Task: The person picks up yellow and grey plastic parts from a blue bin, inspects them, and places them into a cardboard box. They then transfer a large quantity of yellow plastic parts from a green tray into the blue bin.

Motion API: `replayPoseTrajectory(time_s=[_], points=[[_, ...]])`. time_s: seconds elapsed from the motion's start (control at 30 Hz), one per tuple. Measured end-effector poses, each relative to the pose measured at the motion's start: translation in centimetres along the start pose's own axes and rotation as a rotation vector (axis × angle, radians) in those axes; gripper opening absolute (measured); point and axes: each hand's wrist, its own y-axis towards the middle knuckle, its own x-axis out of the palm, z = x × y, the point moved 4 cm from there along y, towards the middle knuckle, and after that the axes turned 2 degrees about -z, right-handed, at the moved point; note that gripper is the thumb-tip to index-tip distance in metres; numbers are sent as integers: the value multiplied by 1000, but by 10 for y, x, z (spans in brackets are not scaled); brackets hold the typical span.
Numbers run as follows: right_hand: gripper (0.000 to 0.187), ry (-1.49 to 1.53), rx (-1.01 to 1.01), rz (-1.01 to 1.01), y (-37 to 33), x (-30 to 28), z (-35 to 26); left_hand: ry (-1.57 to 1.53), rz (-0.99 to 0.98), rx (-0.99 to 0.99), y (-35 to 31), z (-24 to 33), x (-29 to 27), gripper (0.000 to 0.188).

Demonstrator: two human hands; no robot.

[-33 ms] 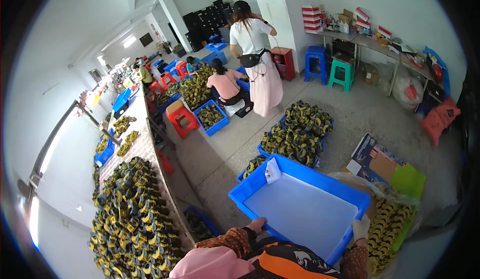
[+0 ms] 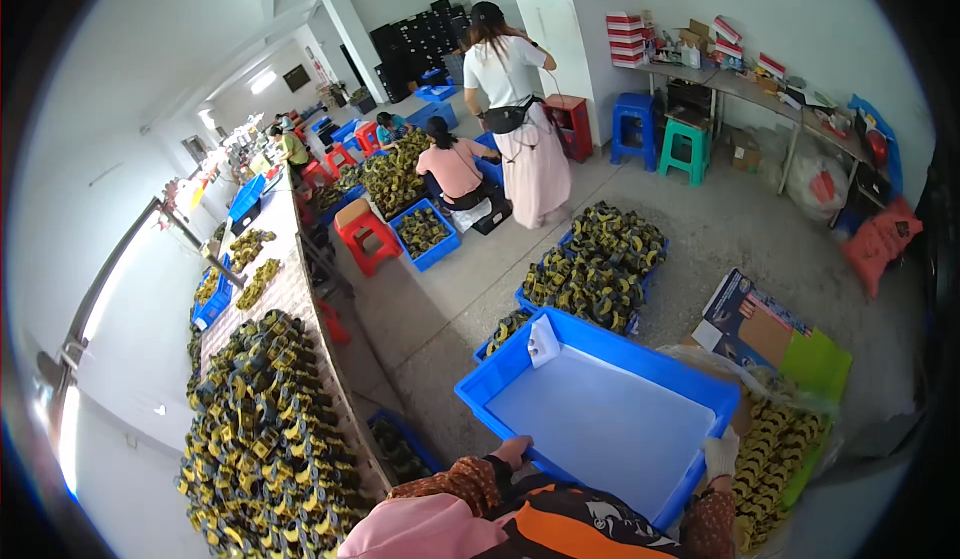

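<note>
A shallow blue plastic crate [image 2: 645, 359] with a whitish bottom is in front of me, tilted toward my body. My left hand [image 2: 514, 452] grips its near left rim, fingers closed over the edge. On the right side, my right hand [image 2: 720, 457], in a pale glove, is closed on the rim. The crate holds no parts; a white slip of paper [image 2: 543, 342] sticks up at its far left corner. Just beyond it, yellow-and-black curved parts [image 2: 595, 267] are heaped in another crate on the floor.
A long table [image 2: 330, 399] on my left bears a big pile of similar parts [image 2: 265, 429]. At right lie an opened cardboard box [image 2: 755, 319] and a bag of yellow parts [image 2: 775, 459]. A standing person [image 2: 515, 109] and a seated one [image 2: 453, 164] are ahead, near red stools [image 2: 365, 239].
</note>
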Motion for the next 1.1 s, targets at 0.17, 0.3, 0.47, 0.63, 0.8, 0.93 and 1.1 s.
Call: replayPoseTrajectory(time_s=[0.17, 0.3, 0.47, 0.63, 0.8, 0.93, 1.1], points=[[77, -31, 61, -80, 1, -43, 1, 1018, 89, 669, -28, -47, 26, 40], [73, -137, -5, 125, 27, -43, 65, 1157, 172, 761, -58, -63, 54, 42], [70, -154, 86, -10, 24, -59, 99, 1105, 178, 740, -77, -82, 79, 30], [25, 180, -122, -89, 20, -47, 103, 1115, 249, 792, -42, -126, 44, 29], [37, 277, -63, -154, 34, -60, 111, 1118, 126, 1010, -66, -48, 67, 25], [41, 311, 109, -80, 31, -50, 118, -256, 263, 174, -16, -17, 75, 9], [35, 637, 305, -110, 24, -19, 163, -62, 210, 312, 5, 42, 111, 10]])
